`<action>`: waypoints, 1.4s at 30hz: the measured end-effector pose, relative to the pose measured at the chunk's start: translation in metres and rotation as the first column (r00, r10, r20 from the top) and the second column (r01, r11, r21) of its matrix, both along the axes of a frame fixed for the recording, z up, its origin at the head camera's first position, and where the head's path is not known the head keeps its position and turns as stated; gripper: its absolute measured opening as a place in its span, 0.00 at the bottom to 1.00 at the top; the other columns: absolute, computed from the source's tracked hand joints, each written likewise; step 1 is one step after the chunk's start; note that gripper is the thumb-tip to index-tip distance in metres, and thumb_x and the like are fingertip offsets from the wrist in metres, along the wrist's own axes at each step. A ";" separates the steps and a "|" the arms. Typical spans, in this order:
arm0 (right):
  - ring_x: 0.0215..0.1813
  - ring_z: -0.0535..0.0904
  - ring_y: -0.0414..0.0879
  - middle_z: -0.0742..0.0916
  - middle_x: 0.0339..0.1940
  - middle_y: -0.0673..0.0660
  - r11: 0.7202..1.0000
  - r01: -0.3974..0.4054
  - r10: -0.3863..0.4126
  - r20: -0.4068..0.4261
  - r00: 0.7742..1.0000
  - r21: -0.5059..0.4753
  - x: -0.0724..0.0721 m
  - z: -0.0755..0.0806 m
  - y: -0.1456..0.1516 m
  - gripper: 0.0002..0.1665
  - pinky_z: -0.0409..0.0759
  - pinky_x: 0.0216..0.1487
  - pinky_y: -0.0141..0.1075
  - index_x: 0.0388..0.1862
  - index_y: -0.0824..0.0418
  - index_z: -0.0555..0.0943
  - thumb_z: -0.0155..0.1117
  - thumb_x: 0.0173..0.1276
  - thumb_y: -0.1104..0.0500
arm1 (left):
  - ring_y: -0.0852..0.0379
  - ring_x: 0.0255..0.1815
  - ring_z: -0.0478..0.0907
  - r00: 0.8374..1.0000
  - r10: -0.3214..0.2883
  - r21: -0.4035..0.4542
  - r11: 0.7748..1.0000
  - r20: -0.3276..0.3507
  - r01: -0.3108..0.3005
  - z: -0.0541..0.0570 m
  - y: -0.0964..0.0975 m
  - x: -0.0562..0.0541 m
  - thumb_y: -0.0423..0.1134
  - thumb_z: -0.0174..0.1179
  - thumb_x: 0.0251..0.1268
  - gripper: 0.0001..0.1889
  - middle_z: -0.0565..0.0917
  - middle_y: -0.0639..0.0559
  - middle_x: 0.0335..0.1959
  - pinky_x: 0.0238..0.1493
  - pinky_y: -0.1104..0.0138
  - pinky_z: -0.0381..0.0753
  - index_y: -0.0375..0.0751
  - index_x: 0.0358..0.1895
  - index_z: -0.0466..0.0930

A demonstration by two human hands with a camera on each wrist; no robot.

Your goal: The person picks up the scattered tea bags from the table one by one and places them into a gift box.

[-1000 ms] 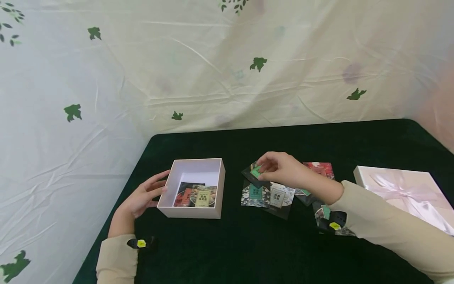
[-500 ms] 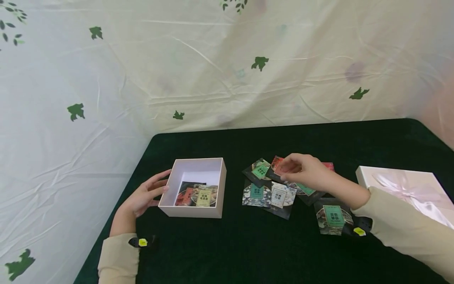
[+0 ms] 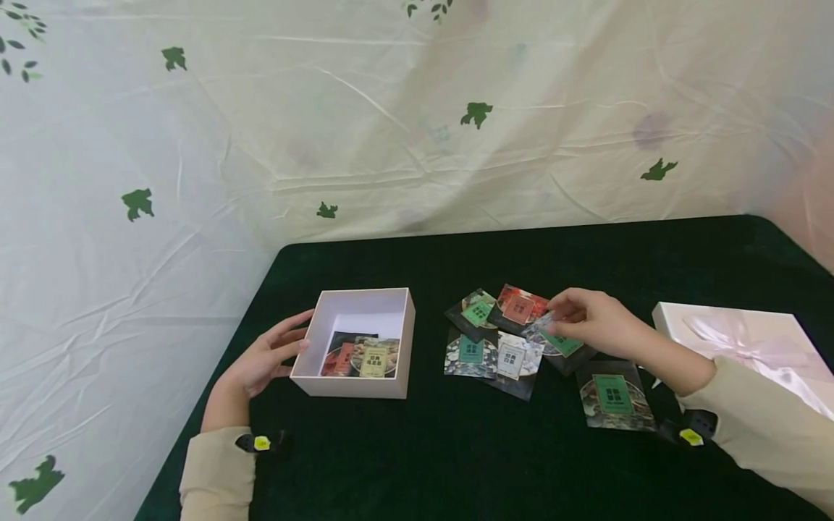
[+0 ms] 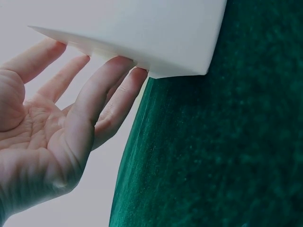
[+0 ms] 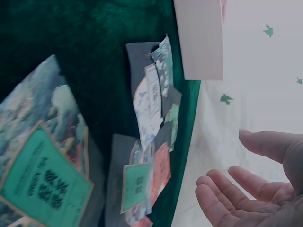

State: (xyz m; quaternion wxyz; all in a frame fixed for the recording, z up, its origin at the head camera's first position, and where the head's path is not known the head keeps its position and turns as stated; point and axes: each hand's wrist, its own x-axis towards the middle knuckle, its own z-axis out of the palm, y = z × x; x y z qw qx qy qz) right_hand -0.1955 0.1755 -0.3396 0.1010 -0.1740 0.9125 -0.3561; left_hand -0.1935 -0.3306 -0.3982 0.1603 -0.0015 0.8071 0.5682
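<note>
In the head view, my left hand [image 3: 263,359] rests its fingertips against the left side of an open white box [image 3: 410,340]. The left wrist view shows those fingers [image 4: 106,85] nearly straight along the box's wall [image 4: 156,38]. Inside the box lie a red-label packet [image 3: 335,362] and a yellow-label packet [image 3: 374,359]. My right hand [image 3: 596,322] hovers over the loose packets, overlapping a green-label packet [image 3: 563,346]. Seen from the right wrist, that hand [image 5: 255,194] has loosely bent fingers and nothing between them.
Left of the right hand lie a red-label packet [image 3: 519,307], a packet with a light label [image 3: 511,362] and two green-label ones. Another green-label packet [image 3: 614,394] lies nearer the front. A pale pink lid with a ribbon bow [image 3: 743,351] is at the right of the dark green table [image 3: 417,463].
My right hand has moved right, from the green-label packet at the left, past the red-label one, to the packet beside it. The left hand has stayed at the box.
</note>
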 end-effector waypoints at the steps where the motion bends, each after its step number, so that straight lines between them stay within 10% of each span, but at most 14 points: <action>1: 0.46 0.79 0.52 0.82 0.46 0.64 1.000 0.002 -0.002 0.001 1.000 0.002 0.001 -0.001 0.002 0.24 0.81 0.43 0.44 0.55 0.69 0.74 0.63 0.66 0.55 | 0.36 0.69 0.59 1.000 -0.001 0.001 1.000 0.001 0.001 0.000 0.000 0.000 0.49 0.56 0.68 0.34 0.56 0.40 0.74 0.59 0.42 0.70 0.55 0.74 0.52; 42: 0.43 0.79 0.60 0.81 0.43 0.72 0.968 0.146 -0.160 0.058 0.985 0.205 0.028 -0.038 0.065 0.33 0.81 0.38 0.47 0.53 0.77 0.72 0.67 0.62 0.50 | 0.35 0.70 0.57 1.000 0.001 -0.006 1.000 0.009 -0.001 0.000 0.000 0.000 0.48 0.55 0.69 0.34 0.53 0.39 0.75 0.60 0.41 0.69 0.56 0.75 0.51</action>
